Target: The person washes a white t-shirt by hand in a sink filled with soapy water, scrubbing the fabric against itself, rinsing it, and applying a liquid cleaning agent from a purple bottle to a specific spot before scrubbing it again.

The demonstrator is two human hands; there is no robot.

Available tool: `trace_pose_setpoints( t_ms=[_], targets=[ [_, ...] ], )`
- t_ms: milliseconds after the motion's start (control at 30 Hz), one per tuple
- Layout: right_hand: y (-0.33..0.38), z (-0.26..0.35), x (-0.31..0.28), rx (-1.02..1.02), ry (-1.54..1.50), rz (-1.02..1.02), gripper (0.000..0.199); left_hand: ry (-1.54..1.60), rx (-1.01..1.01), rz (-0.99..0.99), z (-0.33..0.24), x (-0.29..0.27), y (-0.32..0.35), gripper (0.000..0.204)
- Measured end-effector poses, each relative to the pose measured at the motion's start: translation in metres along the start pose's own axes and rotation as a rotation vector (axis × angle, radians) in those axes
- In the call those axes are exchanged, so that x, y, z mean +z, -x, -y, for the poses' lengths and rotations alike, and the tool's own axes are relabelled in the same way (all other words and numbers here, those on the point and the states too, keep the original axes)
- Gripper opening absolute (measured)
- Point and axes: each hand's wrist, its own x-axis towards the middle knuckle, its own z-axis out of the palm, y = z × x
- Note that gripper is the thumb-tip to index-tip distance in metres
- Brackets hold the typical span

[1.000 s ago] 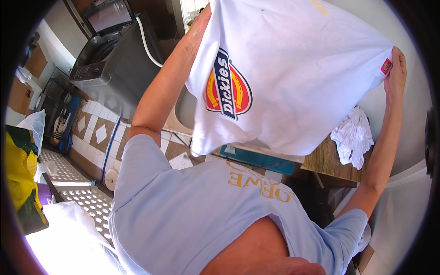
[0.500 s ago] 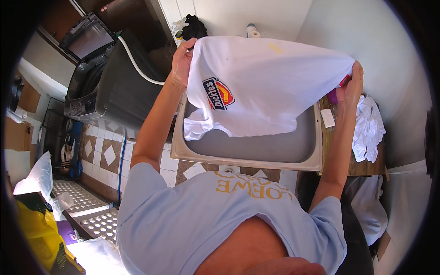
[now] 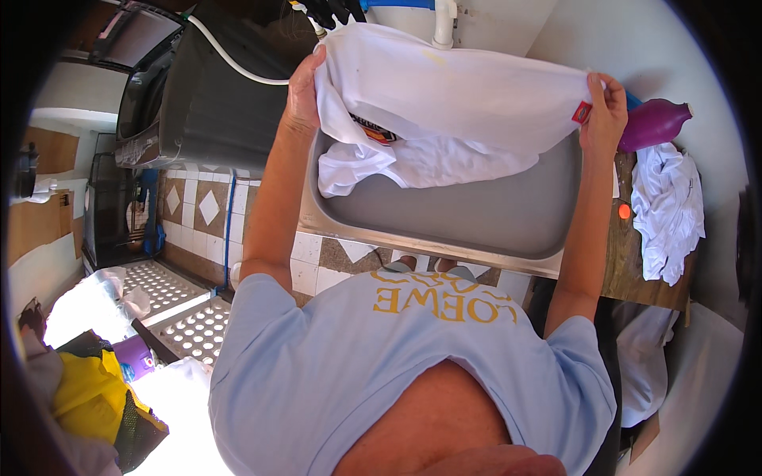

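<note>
A white T-shirt (image 3: 460, 87) is stretched between my two hands over a wide sink (image 3: 468, 214) with a grey basin. My left hand (image 3: 302, 91) grips its upper left corner, fingers closed on the cloth. At the upper right corner, my right hand (image 3: 605, 111) pinches the edge beside a small red tag (image 3: 582, 112). A faint yellow mark (image 3: 434, 57) shows near the top edge. The lower part of the shirt folds down into the basin, hiding most of the dark and red print (image 3: 375, 131).
Right of the sink, a wooden surface (image 3: 635, 274) bears crumpled white cloth (image 3: 668, 214), a purple bottle (image 3: 657, 124) and a small orange piece (image 3: 624, 211). A dark washing machine (image 3: 214, 87) with a white hose (image 3: 226, 54) stands left. A white pipe (image 3: 444, 25) is behind the sink.
The shirt's front has folded over, so its print is now mostly covered. Both hands still hold the corners. The view has shifted, bringing more of the purple bottle into sight.
</note>
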Motion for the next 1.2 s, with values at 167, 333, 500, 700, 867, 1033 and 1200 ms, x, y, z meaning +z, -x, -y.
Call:
trace_pose_setpoints(
  t_ms=[167,333,500,700,867,1033,1200],
  targets=[
    [-0.061,-0.036,0.01,-0.009,-0.008,0.079,0.025,0.021,-0.151,0.006,0.011,-0.006,-0.045,0.052],
    [-0.087,-0.073,0.012,0.012,-0.017,0.163,0.028,0.015,-0.18,-0.017,0.024,-0.012,-0.056,0.052],
    [-0.069,-0.055,0.001,-0.038,-0.114,0.129,0.023,0.065,-0.12,0.006,0.025,-0.016,-0.018,0.059],
    [0.015,0.036,-0.013,-0.107,-0.09,0.052,0.016,0.37,-0.015,0.195,0.046,-0.044,0.054,0.067],
    [0.041,0.04,-0.025,-0.152,0.06,-0.062,0.019,0.34,-0.11,0.094,0.078,-0.055,0.073,0.073],
    [0.047,-0.009,-0.053,-0.081,0.202,-0.026,0.021,0.28,-0.25,-0.055,0.098,-0.037,0.076,0.076],
    [0.056,-0.05,-0.061,-0.079,0.433,-0.044,0.022,0.218,-0.338,0.01,0.107,-0.024,0.074,0.079]
  ],
)
